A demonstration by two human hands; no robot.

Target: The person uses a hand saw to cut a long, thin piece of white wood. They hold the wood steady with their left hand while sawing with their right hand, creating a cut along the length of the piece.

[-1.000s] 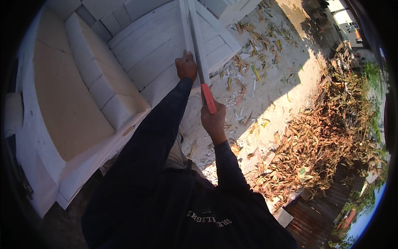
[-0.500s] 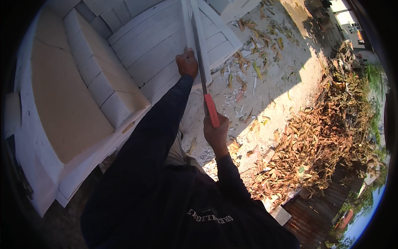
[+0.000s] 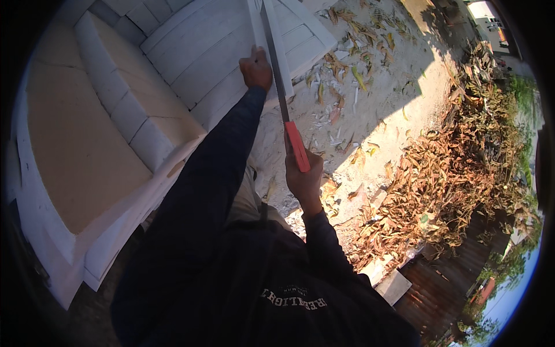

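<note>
My right hand (image 3: 304,179) is wrapped round the red handle (image 3: 297,146) of a handsaw. Its long, narrow blade (image 3: 277,69) points away from me and lies along a slot between two white strips, the left strip (image 3: 258,29) and the right strip (image 3: 282,61). My left hand (image 3: 256,70) is closed against the left strip, just left of the blade, its fingers bent over it. Whether the teeth are touching the material cannot be made out. Beneath the strips lies a pale panel or stack of white blocks (image 3: 217,55) with straight seams.
To the left stand large white blocks with a tan top (image 3: 81,150). Sandy ground (image 3: 370,98) with white scraps and fallen leaves lies to the right. Beyond it are a heap of dry brown leaves (image 3: 445,179) and a rusty corrugated sheet (image 3: 451,272).
The whole view has shifted slightly, so the scene sits higher. Against the strips, the saw has come back a little toward me. My left hand keeps its place on the strip.
</note>
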